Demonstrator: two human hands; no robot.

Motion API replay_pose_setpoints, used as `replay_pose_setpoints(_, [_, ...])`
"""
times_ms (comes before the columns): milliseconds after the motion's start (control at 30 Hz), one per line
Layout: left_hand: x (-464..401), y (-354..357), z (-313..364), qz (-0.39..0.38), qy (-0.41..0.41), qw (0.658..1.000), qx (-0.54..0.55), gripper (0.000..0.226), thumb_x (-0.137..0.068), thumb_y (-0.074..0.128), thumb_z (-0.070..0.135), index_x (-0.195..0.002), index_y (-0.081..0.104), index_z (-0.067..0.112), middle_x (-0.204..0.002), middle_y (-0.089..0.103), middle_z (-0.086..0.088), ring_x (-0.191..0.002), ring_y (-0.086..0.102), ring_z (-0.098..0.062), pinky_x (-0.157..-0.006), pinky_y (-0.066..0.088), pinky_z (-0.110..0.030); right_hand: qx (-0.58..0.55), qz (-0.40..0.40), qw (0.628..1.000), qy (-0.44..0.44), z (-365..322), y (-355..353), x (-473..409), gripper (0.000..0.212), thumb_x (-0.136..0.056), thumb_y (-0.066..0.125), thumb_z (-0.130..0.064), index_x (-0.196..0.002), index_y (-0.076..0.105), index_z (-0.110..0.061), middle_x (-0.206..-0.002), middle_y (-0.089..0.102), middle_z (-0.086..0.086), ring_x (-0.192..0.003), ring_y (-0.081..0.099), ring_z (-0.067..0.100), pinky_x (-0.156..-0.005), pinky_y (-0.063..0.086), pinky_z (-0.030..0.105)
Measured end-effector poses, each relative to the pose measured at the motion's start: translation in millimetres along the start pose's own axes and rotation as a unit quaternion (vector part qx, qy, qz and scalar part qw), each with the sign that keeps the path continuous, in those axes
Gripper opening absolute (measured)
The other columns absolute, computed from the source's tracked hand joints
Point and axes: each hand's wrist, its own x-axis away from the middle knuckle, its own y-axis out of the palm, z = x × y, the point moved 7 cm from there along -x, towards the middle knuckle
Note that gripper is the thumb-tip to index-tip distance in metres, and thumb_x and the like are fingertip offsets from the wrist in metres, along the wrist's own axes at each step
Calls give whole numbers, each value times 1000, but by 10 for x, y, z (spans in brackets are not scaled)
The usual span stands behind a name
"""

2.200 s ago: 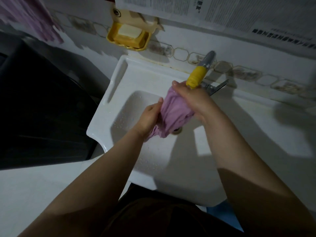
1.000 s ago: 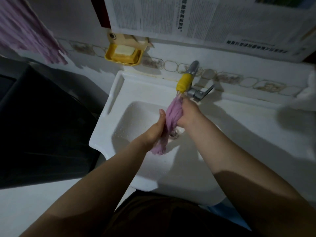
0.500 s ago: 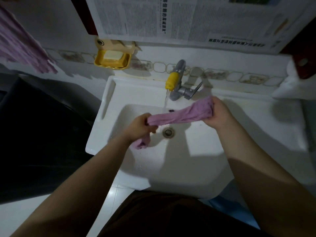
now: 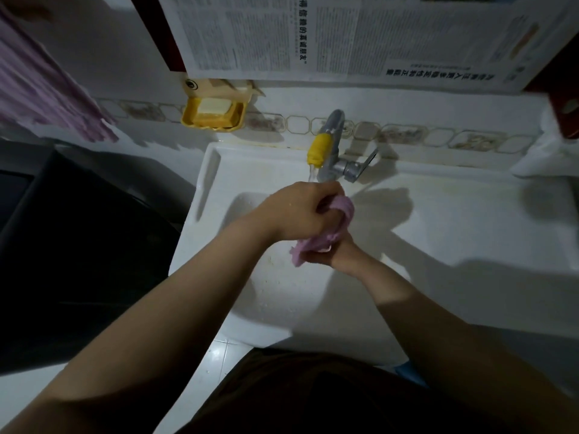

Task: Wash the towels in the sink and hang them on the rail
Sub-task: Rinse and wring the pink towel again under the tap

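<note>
While water runs down from the tap (image 4: 332, 148) with its yellow tip, two hands work on one purple towel (image 4: 326, 233) over the white sink (image 4: 438, 233). The left hand (image 4: 300, 214) is on top, with its fingers curled tight around the upper end of the towel. The right hand (image 4: 329, 255) is just below it, and its fingers and thumb wrap around the lower end. The two hands are almost touching.

The towel looks wet and squeezed into a thick rope. It is bunched into a fat lump beside the left hand's fingers, on the tap side. A small tail sticks out past the right hand's fingertips. Its long way runs from the lump near the tap down and toward the person, slanting a bit to the left.

Another purple towel (image 4: 47, 86) hangs far off to the left of the left hand, up by the wall. One yellow soap dish (image 4: 213, 115) holds one pale bar of soap (image 4: 214, 106), up past the left hand on the wall. One big sheet of newspaper (image 4: 344, 36) is stuck above the tap
</note>
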Motion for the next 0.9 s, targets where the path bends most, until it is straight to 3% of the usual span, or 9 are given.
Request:
replay_pose_setpoints(67, [-20,-67,6,18,-23,995,100,17,-88,54,28,-102,57,18,-90,64,0,-81,58,-19,-72,48,-32,-35,15,999,-3,-74,72,-20,60,-59,91,-25,-110,61,-16,-97,70,-12,-88,64,-4,-78,51,14])
replay_pose_setpoints(100, [-25,-109,-10,37,-35,989,141,16,-88,54,26,-101,57,16,-89,64,-2,-82,58,-20,-73,49,-33,-41,11,999,0,-84,79,-20,45,-64,88,-27,-100,64,-14,-81,70,-14,-73,63,-7,-65,50,10])
replay_pose_setpoints(200, [-16,-206,-101,91,-54,972,210,21,-84,53,28,-97,57,13,-90,64,-7,-84,60,-22,-73,49,-34,-71,-39,996,49,-54,93,11,23,-82,74,-25,-74,61,-8,-51,63,-5,-41,55,1,-38,37,11])
replay_pose_setpoints(300, [20,-205,-343,121,-95,956,250,20,-83,54,24,-97,58,10,-86,63,-5,-78,59,-16,-72,50,-31,-57,-61,990,114,68,77,74,11,-87,65,-9,-90,54,-13,-60,64,5,-44,59,9,-39,41,15])
replay_pose_setpoints(433, [97,-150,-799,169,-181,945,212,15,-88,53,19,-101,56,11,-93,63,-6,-87,61,-24,-79,51,-38,40,-139,982,121,177,66,73,59,-65,60,-22,-122,44,-23,-101,65,13,-86,66,26,-74,55,37])
replay_pose_setpoints(567, [142,-120,-1094,186,-230,930,216,19,-87,50,8,-106,48,13,-93,57,-4,-87,59,-24,-78,51,-39,47,-201,959,194,192,20,106,12,-70,57,-16,-81,52,-14,-62,57,3,-56,54,16,-56,34,28])
replay_pose_setpoints(667, [74,-130,-1081,167,-197,939,226,24,-87,44,-2,-105,42,15,-83,57,-5,-75,61,-23,-65,48,-27,-7,-224,942,251,211,27,82,23,-65,56,-11,-87,48,-14,-66,48,2,-54,48,9,-57,35,26])
replay_pose_setpoints(800, [-85,-134,-1046,118,-135,976,122,33,-78,41,-9,-97,50,17,-96,55,-11,-81,57,-23,-64,43,-19,7,-229,935,271,218,20,-2,24,-73,43,5,-94,52,-2,-78,57,21,-55,60,28,-67,55,39])
replay_pose_setpoints(900, [-111,-189,-1146,131,-147,976,91,36,-73,42,-10,-97,57,11,-96,50,-7,-85,48,-19,-71,40,-19,-51,-164,950,262,213,-74,-106,42,-76,38,13,-110,54,-6,-84,53,20,-46,50,19,-51,47,30])
